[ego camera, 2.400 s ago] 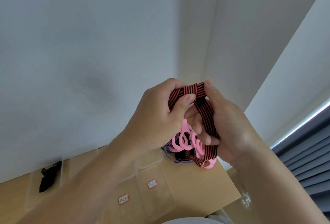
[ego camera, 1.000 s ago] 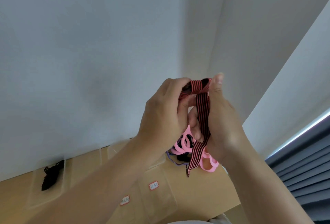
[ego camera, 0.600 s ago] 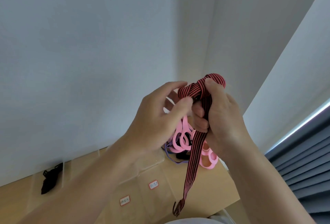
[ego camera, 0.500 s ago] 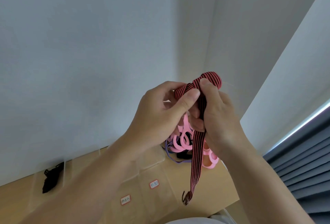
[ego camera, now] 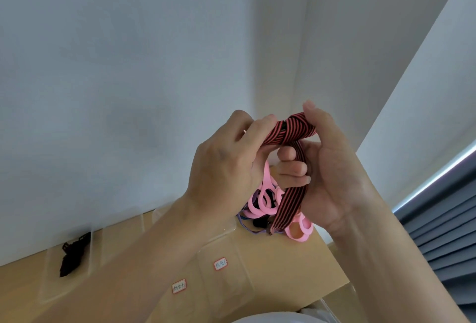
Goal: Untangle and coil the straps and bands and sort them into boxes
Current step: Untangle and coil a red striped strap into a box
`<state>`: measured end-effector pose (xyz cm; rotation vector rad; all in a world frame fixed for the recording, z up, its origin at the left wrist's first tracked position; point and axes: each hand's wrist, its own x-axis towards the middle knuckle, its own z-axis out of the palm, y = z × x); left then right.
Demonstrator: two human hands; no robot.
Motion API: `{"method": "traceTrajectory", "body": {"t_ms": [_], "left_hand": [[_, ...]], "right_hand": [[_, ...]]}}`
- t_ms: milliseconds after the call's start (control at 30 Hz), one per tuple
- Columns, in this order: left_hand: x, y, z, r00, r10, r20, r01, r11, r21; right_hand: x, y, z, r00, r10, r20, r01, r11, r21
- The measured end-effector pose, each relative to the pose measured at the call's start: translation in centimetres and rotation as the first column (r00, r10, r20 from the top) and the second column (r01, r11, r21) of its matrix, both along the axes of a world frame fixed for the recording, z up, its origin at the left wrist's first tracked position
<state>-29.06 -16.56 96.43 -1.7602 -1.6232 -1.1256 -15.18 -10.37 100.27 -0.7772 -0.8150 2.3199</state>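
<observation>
Red-and-black striped strap (ego camera: 289,130), pink looped bands (ego camera: 265,200), thin purple band (ego camera: 247,227), black strap (ego camera: 73,253), tan table (ego camera: 283,266), red-bordered white labels (ego camera: 220,264).

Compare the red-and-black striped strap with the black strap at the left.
Colour: the red-and-black striped strap is striped, the black strap plain dark. Place: the striped strap is up in the air, gripped by the left hand and right hand; the black strap lies in a clear plastic box, untouched. Shape: the striped strap trails a loose tail downward; the black strap sits bunched. Both look like fabric straps.
</observation>
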Motion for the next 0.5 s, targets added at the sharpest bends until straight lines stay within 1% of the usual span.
{"method": "traceTrajectory", "body": {"t_ms": [133, 200, 233, 267, 300, 333, 367, 400, 433, 467, 500], "left_hand": [[0.3, 0.3, -0.1, 0.999, 0.027, -0.029, -0.027, 1.000, -0.001], [0.1, 0.3, -0.1, 1.000, 0.003, -0.019, -0.004, 0.999, -0.044], [-0.1, 0.3, -0.2, 0.999, -0.044, 0.028, 0.047, 0.993, -0.104], [-0.2, 0.2, 0.0, 0.988, -0.100, 0.122, 0.121, 0.976, -0.184], [-0.4, 0.0, 0.1, 0.953, -0.138, 0.269, 0.211, 0.941, -0.265], [-0.4, -0.2, 0.4, 0.877, -0.138, 0.460, 0.312, 0.891, -0.329], [-0.3, -0.5, 0.9, 0.741, -0.095, 0.665, 0.420, 0.838, -0.349], [-0.1, -0.7, 1.4, 0.553, -0.029, 0.833, 0.519, 0.794, -0.317], [0.1, -0.8, 1.8, 0.367, 0.030, 0.930, 0.583, 0.771, -0.255], [0.1, -0.8, 2.0, 0.248, 0.059, 0.967, 0.602, 0.773, -0.202], [0.2, -0.8, 2.1, 0.192, 0.063, 0.979, 0.592, 0.788, -0.167]], "right_hand": [[-0.1, 0.2, -0.1, 1.000, -0.015, 0.010, 0.016, 1.000, -0.017], [-0.2, 0.3, -0.6, 0.999, -0.035, 0.009, 0.035, 0.999, -0.003], [-0.3, 0.4, -0.9, 0.999, -0.049, 0.008, 0.048, 0.999, 0.015], [-0.3, 0.4, -1.2, 0.998, -0.068, 0.008, 0.067, 0.997, 0.039], [-0.4, 0.4, -1.5, 0.996, -0.089, 0.003, 0.089, 0.994, 0.065], [-0.4, 0.3, -1.8, 0.994, -0.106, -0.006, 0.106, 0.990, 0.091], [-0.5, 0.1, -1.9, 0.994, -0.113, -0.013, 0.113, 0.986, 0.121], [-0.5, 0.0, -2.1, 0.993, -0.115, -0.010, 0.115, 0.980, 0.161], [-0.6, -0.2, -2.2, 0.993, -0.118, 0.007, 0.114, 0.970, 0.215], [-0.6, -0.3, -2.4, 0.992, -0.124, 0.037, 0.109, 0.955, 0.277], [-0.7, -0.5, -2.6, 0.989, -0.131, 0.071, 0.100, 0.935, 0.339]]}}
